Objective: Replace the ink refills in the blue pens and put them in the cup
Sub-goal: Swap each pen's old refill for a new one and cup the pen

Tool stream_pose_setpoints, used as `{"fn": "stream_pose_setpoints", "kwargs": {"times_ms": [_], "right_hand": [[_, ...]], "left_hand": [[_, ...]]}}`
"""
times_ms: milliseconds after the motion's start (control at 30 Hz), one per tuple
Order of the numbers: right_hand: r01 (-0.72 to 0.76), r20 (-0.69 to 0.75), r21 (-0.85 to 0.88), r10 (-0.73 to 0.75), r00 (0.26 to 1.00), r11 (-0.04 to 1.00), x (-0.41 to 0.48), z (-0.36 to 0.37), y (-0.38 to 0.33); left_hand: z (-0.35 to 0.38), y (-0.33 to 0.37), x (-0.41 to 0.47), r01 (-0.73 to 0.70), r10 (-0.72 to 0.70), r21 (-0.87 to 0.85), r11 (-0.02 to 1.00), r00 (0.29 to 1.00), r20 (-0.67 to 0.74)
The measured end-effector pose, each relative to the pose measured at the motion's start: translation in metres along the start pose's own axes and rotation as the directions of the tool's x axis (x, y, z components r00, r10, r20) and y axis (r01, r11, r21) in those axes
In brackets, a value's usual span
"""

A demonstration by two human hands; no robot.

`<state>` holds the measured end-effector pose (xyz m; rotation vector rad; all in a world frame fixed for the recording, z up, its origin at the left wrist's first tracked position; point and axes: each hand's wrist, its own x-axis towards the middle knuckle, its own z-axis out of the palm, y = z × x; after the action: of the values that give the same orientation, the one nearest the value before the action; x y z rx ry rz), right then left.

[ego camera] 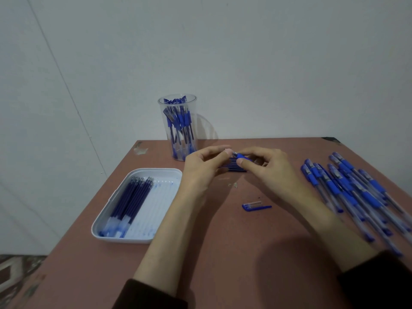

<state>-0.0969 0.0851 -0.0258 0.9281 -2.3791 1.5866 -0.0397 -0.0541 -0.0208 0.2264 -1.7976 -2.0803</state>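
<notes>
Head view: left hand (200,169) and right hand (268,169) each pinch one end of a blue pen (242,156) just in front of the clear cup (178,128). On the tabletop (223,253), a refill tray (156,172) sits front-left of the cup, a loose pen cap (256,206) front-right, and piled pens (356,192) far right.

Bare table (223,253) along the near edge and up the middle. Hemmed at the left edge by a white tray (120,240), at the right edge by a spread of pens (334,188). Cup (193,128) near the far left corner; loose refills (234,168) and a cap (256,206) mid-table.
</notes>
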Motion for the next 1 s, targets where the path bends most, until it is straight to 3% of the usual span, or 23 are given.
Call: {"fn": "stream_pose_setpoints", "kwargs": {"times_ms": [200, 300, 467, 667, 800, 1000], "right_hand": [[-0.192, 0.141, 0.236, 0.162, 0.977, 0.953, 0.0, 0.001, -0.004], [-0.195, 0.153, 0.282, 0.157, 0.976, 0.939, 0.0, 0.002, -0.008], [-0.225, 0.141, 0.459, 0.179, 0.974, 0.86, 0.001, 0.004, -0.01], [-0.23, 0.152, 0.456, 0.18, 0.972, 0.86, -0.002, 0.006, -0.014], [-0.222, 0.157, 0.552, 0.161, 0.974, 0.804, -0.002, 0.003, -0.017], [-0.175, 0.13, 0.402, 0.133, 0.983, 0.899, -0.003, 0.007, -0.016]], "left_hand": [[0.002, 0.003, 0.0, -0.065, 0.07, -0.086, 0.994, 0.996, 0.057], [0.005, 0.003, -0.002, -0.09, 0.097, -0.137, 0.987, 0.994, 0.044], [0.002, -0.002, 0.002, -0.104, 0.105, -0.055, 0.993, 0.995, 0.001], [0.006, -0.002, -0.001, -0.11, 0.114, -0.047, 0.993, 0.99, 0.083], [0.004, -0.003, 0.001, -0.102, 0.104, -0.067, 0.993, 0.994, 0.029], [0.01, 0.002, -0.005, -0.118, 0.124, -0.076, 0.99, 0.988, 0.087]]}}
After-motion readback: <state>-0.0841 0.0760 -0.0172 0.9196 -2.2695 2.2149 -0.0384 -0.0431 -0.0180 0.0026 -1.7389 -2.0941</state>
